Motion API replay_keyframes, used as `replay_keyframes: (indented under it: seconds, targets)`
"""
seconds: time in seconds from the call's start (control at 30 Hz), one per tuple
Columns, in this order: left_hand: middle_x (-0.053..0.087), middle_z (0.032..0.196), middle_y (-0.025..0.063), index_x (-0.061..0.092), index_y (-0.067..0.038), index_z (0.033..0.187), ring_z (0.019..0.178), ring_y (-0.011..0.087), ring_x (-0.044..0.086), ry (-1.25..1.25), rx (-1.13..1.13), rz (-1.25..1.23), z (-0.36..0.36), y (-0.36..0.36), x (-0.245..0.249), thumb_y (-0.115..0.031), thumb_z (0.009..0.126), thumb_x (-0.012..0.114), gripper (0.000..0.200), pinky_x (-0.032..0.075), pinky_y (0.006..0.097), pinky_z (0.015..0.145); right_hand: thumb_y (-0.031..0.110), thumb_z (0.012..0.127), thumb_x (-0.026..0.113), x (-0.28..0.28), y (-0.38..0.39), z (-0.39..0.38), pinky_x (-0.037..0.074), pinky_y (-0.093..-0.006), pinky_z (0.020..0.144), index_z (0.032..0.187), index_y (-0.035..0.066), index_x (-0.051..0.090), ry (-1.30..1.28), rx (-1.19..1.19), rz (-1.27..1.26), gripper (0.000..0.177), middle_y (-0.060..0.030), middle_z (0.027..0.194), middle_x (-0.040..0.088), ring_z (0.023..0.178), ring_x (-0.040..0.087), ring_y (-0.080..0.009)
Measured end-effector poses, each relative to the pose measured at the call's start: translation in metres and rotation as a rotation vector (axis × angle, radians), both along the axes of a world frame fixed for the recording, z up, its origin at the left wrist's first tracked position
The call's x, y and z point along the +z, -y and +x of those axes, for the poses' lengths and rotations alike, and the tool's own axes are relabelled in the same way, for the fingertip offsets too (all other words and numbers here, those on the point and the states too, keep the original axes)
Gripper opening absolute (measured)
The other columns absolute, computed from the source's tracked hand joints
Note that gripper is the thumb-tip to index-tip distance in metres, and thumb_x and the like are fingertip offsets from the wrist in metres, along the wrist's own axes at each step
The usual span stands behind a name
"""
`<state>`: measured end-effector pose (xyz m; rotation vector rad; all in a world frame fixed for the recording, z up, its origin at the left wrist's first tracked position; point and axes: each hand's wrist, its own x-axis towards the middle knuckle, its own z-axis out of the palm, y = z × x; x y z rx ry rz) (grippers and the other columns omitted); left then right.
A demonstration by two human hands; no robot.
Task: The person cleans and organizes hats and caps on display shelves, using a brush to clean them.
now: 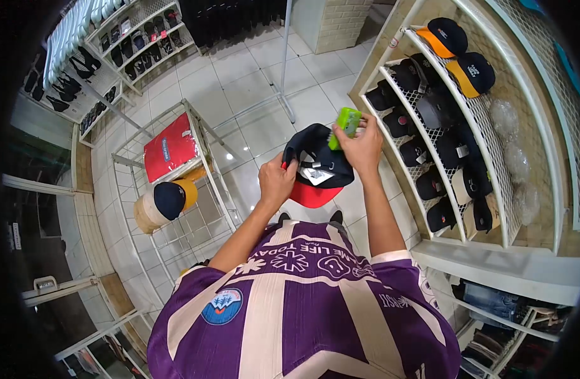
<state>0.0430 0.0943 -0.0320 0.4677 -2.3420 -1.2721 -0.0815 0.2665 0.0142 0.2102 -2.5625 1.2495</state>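
Note:
A dark navy cap (316, 140) with a red brim hangs in front of my body, its brim toward me. My left hand (277, 182) is closed on the cap's left edge, with the thumb on top. The cap's opening faces up, and a white label shows inside it. In my right hand (362, 146) is a bright green brush (347, 121), gripped between thumb and fingers. The brush's bristle side faces left, right at the cap's right edge. Part of the brush is hidden behind my fingers.
On the right, a white rack (438, 120) holds rows of caps. A wire stand (230, 218) at left carries a red packaged garment (172, 148) and a navy-and-yellow cap (170, 199). Ahead, a metal pole (283, 69) rises from the tiled floor.

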Motion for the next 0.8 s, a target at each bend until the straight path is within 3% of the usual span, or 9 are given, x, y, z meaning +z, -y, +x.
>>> replay_keyframes:
  seconds: [0.07,0.17,0.23,0.33,0.43,0.47,0.57,0.67,0.8]
  targets:
    - [0.060,0.064,0.0223,0.069,-0.002,0.089,0.061,0.0413,0.063,-0.040,-0.026,0.067,0.004,-0.003,0.009,-0.019,0.087,0.065,0.018,0.049,0.0442,0.059,0.034,0.070,0.089,0.015,0.010,0.017,0.052,-0.0488,0.087,0.117,-0.001,0.058,0.203,0.152,-0.141,0.067,-0.0210,0.099,0.068,0.097,0.067,-0.0393]
    - [0.062,0.066,0.0226,0.070,-0.003,0.090,0.064,0.0424,0.064,-0.069,-0.045,0.092,0.004,-0.005,0.013,-0.021,0.087,0.064,0.019,0.050,0.0457,0.061,0.033,0.074,0.086,-0.017,-0.013,-0.010,0.052,-0.0438,0.088,0.122,-0.004,0.063,-0.041,-0.024,0.165,0.065,-0.0231,0.105,0.067,0.100,0.067,-0.0379]
    - [0.064,0.070,0.0226,0.070,-0.003,0.092,0.065,0.0426,0.064,-0.060,0.009,0.001,-0.001,-0.002,0.016,-0.020,0.087,0.064,0.018,0.050,0.0464,0.061,0.032,0.076,0.085,-0.002,-0.021,-0.021,0.052,-0.0436,0.088,0.127,-0.004,0.063,-0.116,-0.091,0.230,0.067,-0.0238,0.108,0.066,0.101,0.066,-0.0387]
    - [0.064,0.072,0.0223,0.070,-0.004,0.095,0.065,0.0426,0.064,-0.042,0.052,-0.049,-0.009,0.006,0.009,-0.018,0.087,0.064,0.017,0.049,0.0469,0.060,0.029,0.077,0.082,0.024,-0.034,0.011,0.051,-0.0443,0.090,0.138,-0.003,0.059,-0.134,0.009,0.120,0.073,-0.0240,0.111,0.062,0.102,0.064,-0.0414]
    - [0.063,0.070,0.0215,0.070,-0.004,0.099,0.062,0.0428,0.061,-0.131,0.013,0.021,-0.023,0.001,0.017,-0.015,0.086,0.066,0.017,0.047,0.0454,0.058,0.021,0.077,0.080,0.022,-0.042,0.032,0.051,-0.0438,0.089,0.139,-0.002,0.058,0.027,0.377,0.272,0.069,-0.0233,0.109,0.060,0.099,0.063,-0.0402]
    - [0.063,0.068,0.0211,0.070,-0.004,0.099,0.062,0.0430,0.060,-0.181,-0.008,0.100,-0.031,-0.001,0.020,-0.014,0.086,0.066,0.017,0.047,0.0445,0.057,0.021,0.077,0.080,0.016,-0.055,0.024,0.051,-0.0438,0.089,0.139,-0.002,0.058,0.019,0.352,0.272,0.069,-0.0233,0.109,0.060,0.099,0.063,-0.0402]
    - [0.059,0.062,0.0189,0.070,0.000,0.093,0.053,0.0283,0.057,-0.200,-0.026,0.148,-0.054,-0.007,0.015,-0.019,0.092,0.066,0.020,0.045,0.0404,0.056,0.022,0.082,0.076,0.023,-0.113,0.002,0.051,-0.0459,0.090,0.137,-0.001,0.060,-0.066,-0.032,0.496,0.062,-0.0227,0.110,0.060,0.101,0.063,-0.0404]
    - [0.053,0.054,0.0145,0.068,0.006,0.084,0.053,0.0147,0.047,-0.226,-0.097,0.222,-0.097,-0.035,0.046,-0.025,0.096,0.065,0.033,0.041,0.0394,0.054,0.024,0.093,0.070,0.082,-0.154,-0.002,0.050,-0.0419,0.092,0.140,0.000,0.059,-0.151,-0.128,0.233,0.054,-0.0207,0.115,0.063,0.105,0.063,-0.0373]
    - [0.050,0.053,0.0121,0.066,0.007,0.081,0.053,0.0144,0.045,-0.056,-0.408,0.254,-0.147,-0.094,0.078,-0.027,0.096,0.065,0.038,0.038,0.0374,0.052,0.019,0.102,0.058,0.161,-0.205,-0.006,0.049,-0.0391,0.094,0.142,0.008,0.060,-0.431,-0.247,0.211,0.041,-0.0196,0.116,0.064,0.104,0.064,-0.0347]
